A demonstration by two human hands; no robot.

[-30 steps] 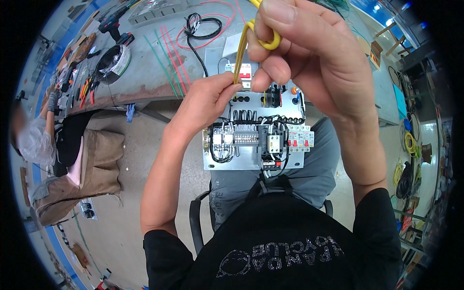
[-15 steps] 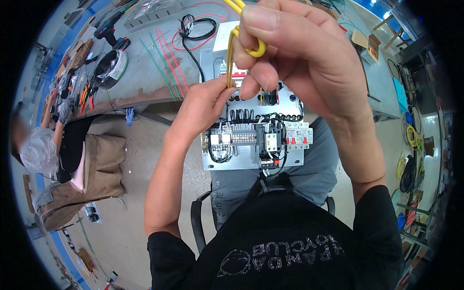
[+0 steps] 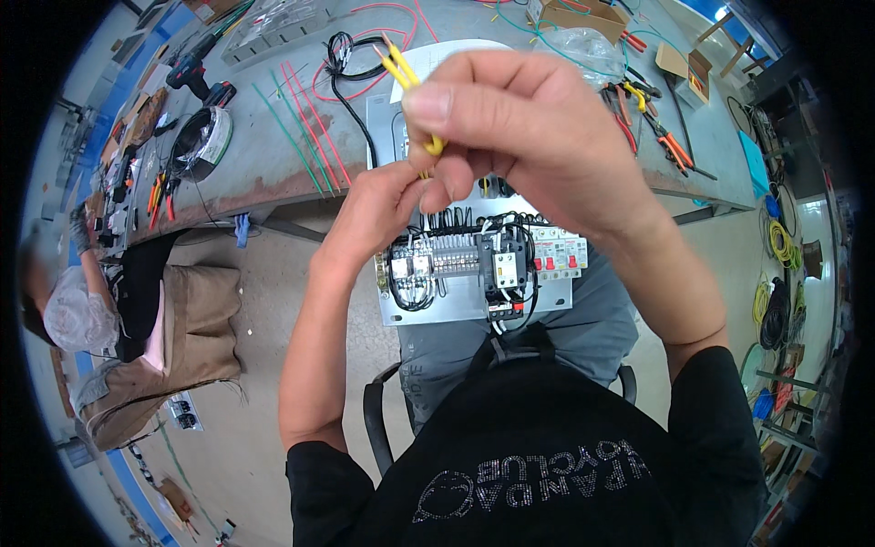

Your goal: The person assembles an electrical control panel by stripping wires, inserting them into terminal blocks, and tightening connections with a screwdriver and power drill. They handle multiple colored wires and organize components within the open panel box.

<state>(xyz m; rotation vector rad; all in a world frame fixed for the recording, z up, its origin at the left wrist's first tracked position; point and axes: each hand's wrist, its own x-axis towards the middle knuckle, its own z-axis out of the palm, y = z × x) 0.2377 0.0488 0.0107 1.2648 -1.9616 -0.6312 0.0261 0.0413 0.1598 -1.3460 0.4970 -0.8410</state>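
Observation:
My right hand (image 3: 538, 118) pinches yellow wires (image 3: 402, 71) between thumb and fingers, over the far part of a metal mounting panel (image 3: 437, 316). Two wire ends poke out past the thumb, with bare tips. Just below, my left hand (image 3: 369, 211) is closed on the lower part of the same wires, its fingertips partly hidden by the right hand. The panel rests across my lap against the bench. It carries a terminal strip (image 3: 454, 262), a black contactor (image 3: 504, 266), white circuit breakers with red levers (image 3: 558, 255) and looped black wires. My right hand hides its far portion.
On the bench (image 3: 264, 164) lie a cordless drill (image 3: 190, 75), a black cable coil (image 3: 202, 141), red wires (image 3: 314, 123), pliers (image 3: 673, 146) and an open cardboard box (image 3: 583, 16). A co-worker (image 3: 82, 310) sits at left. Wire coils (image 3: 779, 246) hang at right.
My right hand has come down and left, closer to my left hand. The yellow loop has drawn in, and the two wire ends now show above the thumb.

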